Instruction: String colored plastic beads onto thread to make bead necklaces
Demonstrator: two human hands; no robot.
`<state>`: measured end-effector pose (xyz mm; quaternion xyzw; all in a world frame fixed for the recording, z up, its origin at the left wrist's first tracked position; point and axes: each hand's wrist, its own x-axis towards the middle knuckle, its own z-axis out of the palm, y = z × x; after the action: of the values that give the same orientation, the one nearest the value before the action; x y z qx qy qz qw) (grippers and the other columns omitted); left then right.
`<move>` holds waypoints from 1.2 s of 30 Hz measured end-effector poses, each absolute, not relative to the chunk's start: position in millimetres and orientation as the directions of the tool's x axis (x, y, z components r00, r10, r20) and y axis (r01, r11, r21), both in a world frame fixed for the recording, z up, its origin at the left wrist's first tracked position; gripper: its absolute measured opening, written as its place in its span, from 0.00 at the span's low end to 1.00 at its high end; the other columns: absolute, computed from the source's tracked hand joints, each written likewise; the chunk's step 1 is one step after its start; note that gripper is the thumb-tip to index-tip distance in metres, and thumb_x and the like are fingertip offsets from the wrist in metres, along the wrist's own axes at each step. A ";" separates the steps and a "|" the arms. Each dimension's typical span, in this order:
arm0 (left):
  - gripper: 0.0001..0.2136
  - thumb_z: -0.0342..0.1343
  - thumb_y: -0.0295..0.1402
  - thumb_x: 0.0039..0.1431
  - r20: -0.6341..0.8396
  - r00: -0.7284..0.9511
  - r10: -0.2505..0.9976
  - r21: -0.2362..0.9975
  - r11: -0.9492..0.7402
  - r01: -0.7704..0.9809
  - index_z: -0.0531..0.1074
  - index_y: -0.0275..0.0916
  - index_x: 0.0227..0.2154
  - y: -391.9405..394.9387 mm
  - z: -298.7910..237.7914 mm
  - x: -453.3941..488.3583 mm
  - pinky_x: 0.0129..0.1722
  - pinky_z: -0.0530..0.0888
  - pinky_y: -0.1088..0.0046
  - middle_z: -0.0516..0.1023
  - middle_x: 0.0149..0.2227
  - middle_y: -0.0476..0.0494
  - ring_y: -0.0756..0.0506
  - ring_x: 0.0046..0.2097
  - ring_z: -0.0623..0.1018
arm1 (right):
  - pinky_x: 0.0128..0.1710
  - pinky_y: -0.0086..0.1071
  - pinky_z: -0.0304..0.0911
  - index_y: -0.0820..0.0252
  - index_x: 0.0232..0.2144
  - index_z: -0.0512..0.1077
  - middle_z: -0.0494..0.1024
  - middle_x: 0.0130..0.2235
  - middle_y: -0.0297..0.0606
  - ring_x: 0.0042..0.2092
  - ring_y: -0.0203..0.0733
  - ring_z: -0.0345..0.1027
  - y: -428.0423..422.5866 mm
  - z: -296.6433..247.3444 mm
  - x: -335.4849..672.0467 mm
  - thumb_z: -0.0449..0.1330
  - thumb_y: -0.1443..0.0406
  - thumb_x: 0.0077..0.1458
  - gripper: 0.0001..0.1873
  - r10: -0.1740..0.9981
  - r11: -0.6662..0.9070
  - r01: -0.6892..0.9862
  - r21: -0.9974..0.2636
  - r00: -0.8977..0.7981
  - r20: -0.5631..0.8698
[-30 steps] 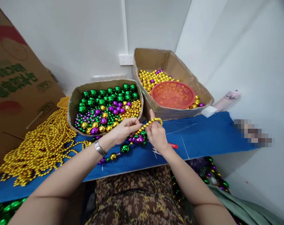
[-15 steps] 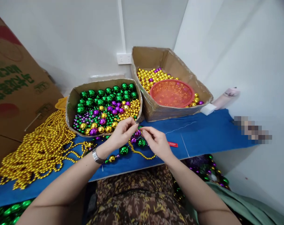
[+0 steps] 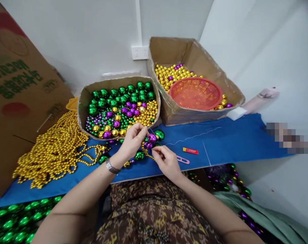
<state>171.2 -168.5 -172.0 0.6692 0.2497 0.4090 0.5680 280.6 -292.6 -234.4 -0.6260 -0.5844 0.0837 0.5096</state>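
Small bead-stringing workspace, blue-covered table [image 3: 235, 139], bead-filled carton [image 3: 119, 135], wall socket [image 3: 140, 53]

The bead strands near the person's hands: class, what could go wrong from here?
The right hand might nudge the pink tool next to it off the front edge of the blue tabletop. The thin gold strand beside that hand lies close to a large purple bead, so the two could tangle.

Blue-covered worktop [image 3: 235, 135] bears a bead box [image 3: 85, 103]; gold strands [image 3: 52, 149] heaped left of it, beaded garland [image 3: 139, 155] before it, larger carton [image 3: 194, 117] right.
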 end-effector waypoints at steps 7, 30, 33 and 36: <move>0.11 0.57 0.36 0.56 0.221 0.552 0.804 0.973 -0.144 -0.179 0.65 0.37 0.22 -168.2 -168.7 174.7 0.25 0.60 0.77 0.69 0.23 0.51 0.54 0.24 0.63 | 0.32 0.26 0.61 0.41 0.48 0.71 0.73 0.37 0.33 0.32 0.31 0.65 -268.4 -248.3 315.6 0.56 0.71 0.60 0.19 0.586 0.427 0.899 0.092 -0.353 0.730; 0.13 0.54 0.41 0.61 0.213 0.733 0.646 0.977 -0.146 -0.156 0.67 0.36 0.28 -169.1 -183.2 162.2 0.27 0.64 0.77 0.71 0.28 0.48 0.53 0.27 0.66 | 0.23 0.25 0.61 0.57 0.32 0.62 0.69 0.24 0.27 0.23 0.31 0.65 -247.2 -195.0 307.7 0.56 0.51 0.57 0.16 0.938 0.139 0.050 -0.989 0.315 0.147; 0.10 0.59 0.38 0.57 0.218 0.719 0.660 0.975 -0.116 -0.190 0.68 0.36 0.30 -169.9 -182.2 158.8 0.28 0.66 0.77 0.71 0.28 0.48 0.53 0.28 0.68 | 0.22 0.24 0.57 0.58 0.31 0.65 0.67 0.22 0.26 0.22 0.31 0.61 -245.8 -188.9 311.7 0.57 0.53 0.55 0.14 0.950 0.060 0.113 -0.992 0.298 0.091; 0.08 0.61 0.35 0.55 0.232 0.725 0.649 0.973 -0.150 -0.177 0.69 0.36 0.32 -168.8 -178.8 155.1 0.28 0.67 0.78 0.71 0.29 0.48 0.53 0.30 0.70 | 0.20 0.24 0.53 0.59 0.28 0.66 0.65 0.20 0.26 0.21 0.30 0.57 -243.0 -187.6 318.4 0.57 0.55 0.53 0.13 0.940 0.027 0.208 -0.978 0.327 0.095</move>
<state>155.1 -168.8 -178.8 0.6834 0.1728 0.3284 0.6287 318.4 -243.0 -187.6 -0.6098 -0.4707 0.3388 0.5402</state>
